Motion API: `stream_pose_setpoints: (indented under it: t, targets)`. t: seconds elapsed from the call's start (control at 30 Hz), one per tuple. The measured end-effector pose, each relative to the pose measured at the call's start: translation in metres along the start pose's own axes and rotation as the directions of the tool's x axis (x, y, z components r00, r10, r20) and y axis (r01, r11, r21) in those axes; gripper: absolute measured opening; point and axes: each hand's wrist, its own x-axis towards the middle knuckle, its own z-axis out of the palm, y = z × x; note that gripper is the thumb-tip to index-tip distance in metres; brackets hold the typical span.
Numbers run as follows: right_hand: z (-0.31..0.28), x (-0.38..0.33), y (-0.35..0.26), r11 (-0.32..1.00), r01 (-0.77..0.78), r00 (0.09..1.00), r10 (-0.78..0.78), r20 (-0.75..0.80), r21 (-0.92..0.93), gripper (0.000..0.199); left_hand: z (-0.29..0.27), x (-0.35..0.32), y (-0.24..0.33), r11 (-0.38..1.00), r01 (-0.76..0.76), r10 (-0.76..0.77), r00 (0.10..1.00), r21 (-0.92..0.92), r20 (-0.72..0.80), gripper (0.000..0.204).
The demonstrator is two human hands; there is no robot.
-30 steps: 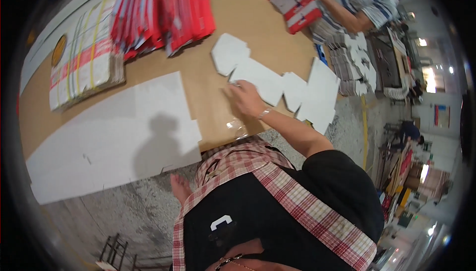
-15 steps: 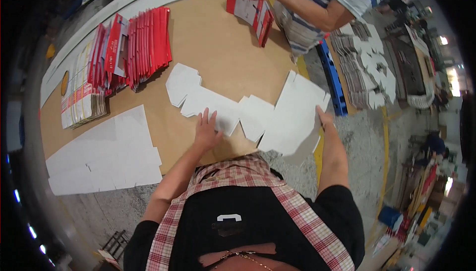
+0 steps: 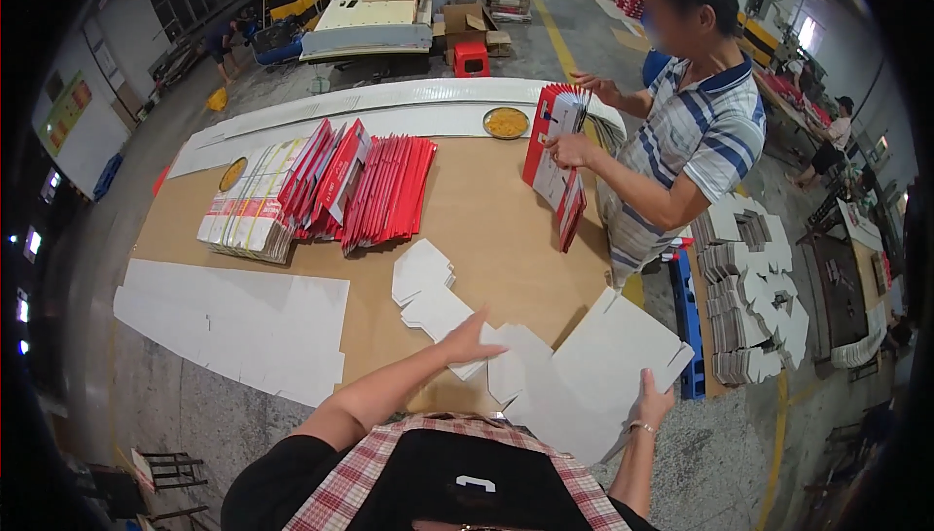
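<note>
A white die-cut cardboard sheet (image 3: pixel 598 371) lies at the front of the table, its wide right part reaching over the table's edge. My left hand (image 3: pixel 469 341) rests on its narrow middle section, fingers stretched out and holding nothing. At the sheet's right edge my right hand (image 3: pixel 654 400) grips it, thumb on top and the other fingers mostly hidden beneath. Another flat white cardboard sheet (image 3: pixel 233 322) lies to the left. Beyond my left hand stand several red folded cardboard pieces (image 3: pixel 389 191) in a row, beside a strapped bundle of white and red cardboard (image 3: pixel 248 205).
Across the table at the right, a co-worker (image 3: pixel 671 152) handles a red-and-white folded cardboard piece (image 3: pixel 556 166). Two dishes of orange-yellow material, one a round dish (image 3: pixel 506 123), stand toward the back. Stacked cardboard blanks (image 3: pixel 744 288) sit by a blue pallet (image 3: pixel 689 327) at the right.
The view has tilted up, showing more of the room. My left hand has slid right along the sheet toward its middle. My right hand still grips the right edge.
</note>
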Motion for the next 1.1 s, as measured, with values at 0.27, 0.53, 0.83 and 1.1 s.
stream_pose_setpoints:
  t: [0.27, 0.53, 0.83, 1.1]
  targets:
    - [-0.008, -0.102, -0.092, 0.900, 0.429, 0.896, -0.435, 0.085, 0.080, 0.051, -0.021, 0.026, 0.157, 0.529, -0.176, 0.271, 0.962, -0.830, -0.031, 0.087]
    - [-0.052, -0.077, -0.029, 0.814, 0.540, 0.826, -0.561, 0.049, 0.215, 0.074, 0.012, -0.034, 0.169, 0.542, -0.288, 0.344, 0.933, -0.789, -0.105, 0.056]
    - [-0.066, -0.069, 0.046, 0.981, 0.008, 0.975, -0.051, 0.217, 0.196, 0.068, 0.022, -0.045, 0.190, 0.699, -0.127, 0.204, 0.979, -0.703, 0.027, 0.046]
    - [-0.082, -0.069, 0.029, 0.988, -0.067, 0.952, 0.022, 0.304, 0.139, 0.073, 0.043, -0.053, 0.189, 0.705, 0.015, 0.234, 0.939, -0.709, 0.252, 0.040]
